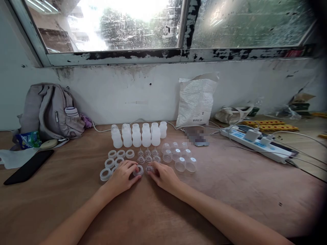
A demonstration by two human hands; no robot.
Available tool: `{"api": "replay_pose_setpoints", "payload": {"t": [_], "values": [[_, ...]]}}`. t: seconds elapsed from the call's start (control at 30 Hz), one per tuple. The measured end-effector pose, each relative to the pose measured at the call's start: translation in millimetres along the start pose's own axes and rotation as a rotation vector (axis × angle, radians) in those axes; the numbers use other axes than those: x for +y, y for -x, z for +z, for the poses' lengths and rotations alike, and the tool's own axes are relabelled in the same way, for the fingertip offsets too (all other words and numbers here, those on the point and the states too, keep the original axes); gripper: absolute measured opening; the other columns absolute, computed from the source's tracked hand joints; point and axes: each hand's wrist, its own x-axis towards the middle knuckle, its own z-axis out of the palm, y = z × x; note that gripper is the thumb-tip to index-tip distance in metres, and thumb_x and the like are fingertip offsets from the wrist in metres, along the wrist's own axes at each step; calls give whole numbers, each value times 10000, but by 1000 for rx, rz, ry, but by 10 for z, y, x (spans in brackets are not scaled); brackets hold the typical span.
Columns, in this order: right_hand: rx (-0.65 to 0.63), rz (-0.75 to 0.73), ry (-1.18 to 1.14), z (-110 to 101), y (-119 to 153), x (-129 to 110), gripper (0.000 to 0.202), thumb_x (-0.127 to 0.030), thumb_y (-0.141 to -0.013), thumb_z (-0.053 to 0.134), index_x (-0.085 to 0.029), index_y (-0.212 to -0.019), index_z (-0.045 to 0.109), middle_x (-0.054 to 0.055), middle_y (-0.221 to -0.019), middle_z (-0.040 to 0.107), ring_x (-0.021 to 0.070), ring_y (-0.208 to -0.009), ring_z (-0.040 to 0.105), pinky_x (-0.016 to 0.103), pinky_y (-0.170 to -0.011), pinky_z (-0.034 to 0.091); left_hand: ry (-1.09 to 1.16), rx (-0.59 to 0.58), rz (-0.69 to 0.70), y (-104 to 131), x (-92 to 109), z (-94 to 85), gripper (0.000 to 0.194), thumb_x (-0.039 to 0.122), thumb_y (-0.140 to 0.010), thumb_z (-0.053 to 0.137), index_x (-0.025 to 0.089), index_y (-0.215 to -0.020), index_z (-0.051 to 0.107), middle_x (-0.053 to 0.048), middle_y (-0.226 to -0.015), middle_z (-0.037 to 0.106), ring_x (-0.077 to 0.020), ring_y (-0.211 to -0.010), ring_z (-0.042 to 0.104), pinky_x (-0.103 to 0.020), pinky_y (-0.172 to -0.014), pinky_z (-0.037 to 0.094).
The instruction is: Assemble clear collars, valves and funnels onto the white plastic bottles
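My left hand (124, 177) has its fingers closed on a translucent ring (138, 170) resting on the table. Just to its right, my right hand (161, 174) pinches a small clear nipple (150, 168), partly covered by the fingers. More rings (105, 174) lie by my left hand, some hidden under it. Clear nipples (148, 159) stand in rows beyond both hands. Several frosted bottles (136, 136) stand upright in a row behind them. Clear domed caps (180, 164) sit right of my right hand.
A grey backpack (48, 110) and a black phone-like slab (29, 166) are at the left. Against the wall leans a white padded bag (195, 102). A power strip (258, 144) with cables lies at the right, near yellow strips (270, 125).
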Motion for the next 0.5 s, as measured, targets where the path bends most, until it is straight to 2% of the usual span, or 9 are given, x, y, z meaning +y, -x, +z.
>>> {"api": "replay_pose_setpoints", "payload": {"t": [0.1,0.33,0.5], "values": [[26,-45,-78,-13,14,-16,176,-284,-818,507,-187,-965,515,19,-744,589,138,-632,544,225,-584,390,57,38,-9,8,-1,-8,101,283,-801,548,196,-852,552,-61,-1018,600,-217,-957,545,-376,-827,439],[-29,-124,-41,-5,20,-27,158,-277,-810,509,-188,-938,530,30,-779,573,142,-644,518,234,-579,374,165,250,25,25,41,-52,124,246,-797,564,192,-900,522,-79,-1032,587,-203,-1010,542,-349,-861,455],[-41,-180,-172,-45,1,-15,288,-178,-769,517,-201,-1055,492,24,-820,567,139,-684,520,233,-616,392,262,240,33,17,79,-11,117,229,-825,533,204,-938,516,-77,-1106,550,-185,-1052,527,-330,-875,463]]}}
